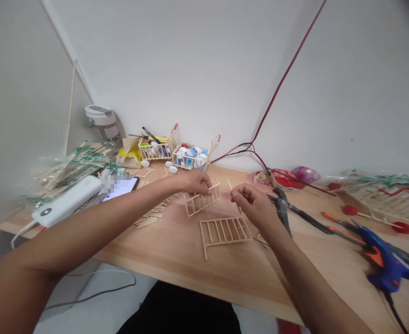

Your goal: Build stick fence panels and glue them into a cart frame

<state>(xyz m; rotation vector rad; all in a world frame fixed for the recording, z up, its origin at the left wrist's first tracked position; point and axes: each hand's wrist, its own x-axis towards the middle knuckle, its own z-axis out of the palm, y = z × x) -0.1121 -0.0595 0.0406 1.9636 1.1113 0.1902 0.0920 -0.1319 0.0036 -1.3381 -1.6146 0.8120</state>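
Only one piece of lettering can be read: the dark capitals "UC", cut off at the side, are printed on the pale label of the lidded jar (104, 124) at the back left of the table (176, 260). The phone screen (123, 186) is blurred and nothing on it can be made out.

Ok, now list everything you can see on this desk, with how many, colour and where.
upright panel: one, pale wood, mid-table
flat panel: one, pale wood, lying just nearer
loose sticks: a pile, pale wood, left of the panels
stick baskets: two, pale wood, by the back wall, holding caps
pliers: one, dark, right of centre
glue gun: one, blue and orange, far right
power bank: one, white, left
wires: two, red and black, down the wall
table: one, light wood
left hand: grips the upright panel's top
right hand: fingers pinched, apart from both panels
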